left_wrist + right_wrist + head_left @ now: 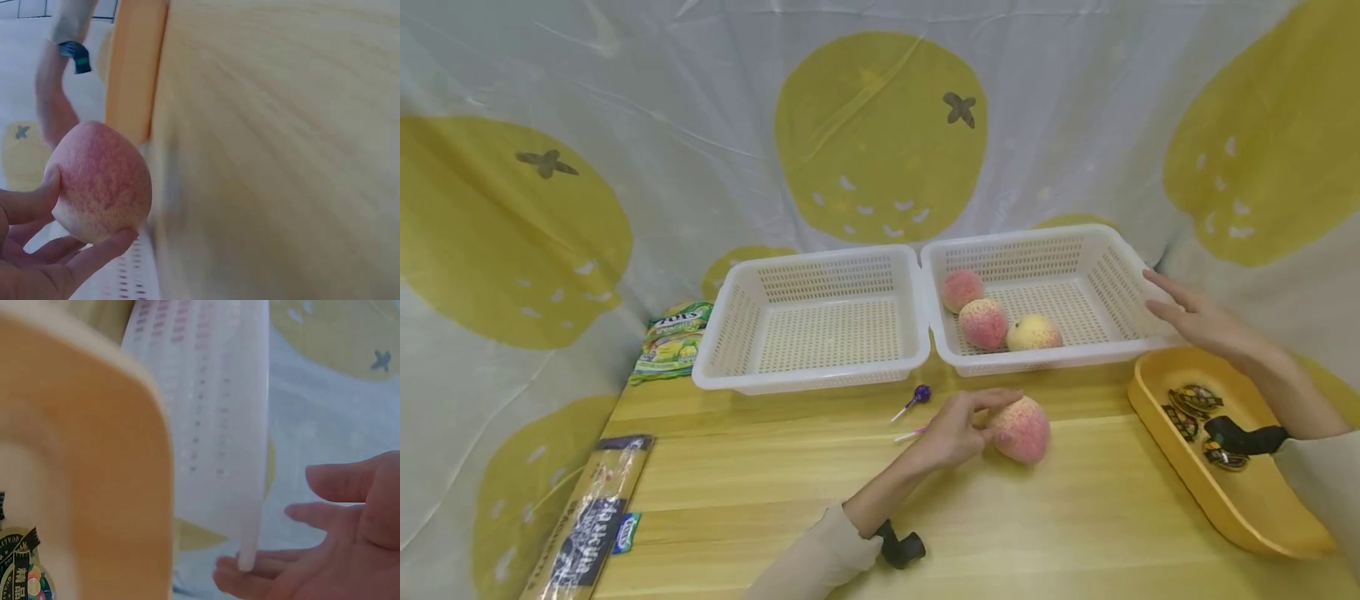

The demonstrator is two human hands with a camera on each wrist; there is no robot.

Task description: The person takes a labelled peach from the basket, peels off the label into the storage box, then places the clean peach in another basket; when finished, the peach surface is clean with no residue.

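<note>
My left hand [955, 429] grips a pink-and-yellow peach [1024, 429] over the table, in front of the right white basket [1052, 358]. In the left wrist view the thumb and fingers hold the peach [103, 181] at its sides. Several similar peaches [983, 323] lie in the left part of that basket. At the basket's right end is my right hand [1206, 325], its fingers extended and holding nothing. The right wrist view shows some of its fingertips against the basket's rim [248, 556], the thumb apart from it.
Left of the peach basket stands another white basket [820, 379]. An orange tray [1180, 475] with several dark-wrapped packets [1195, 398] is at right. Near the left hand lie a purple lollipop [922, 393] and a partly hidden pink one. A green snack bag [673, 343] and spaghetti pack [591, 521] lie left.
</note>
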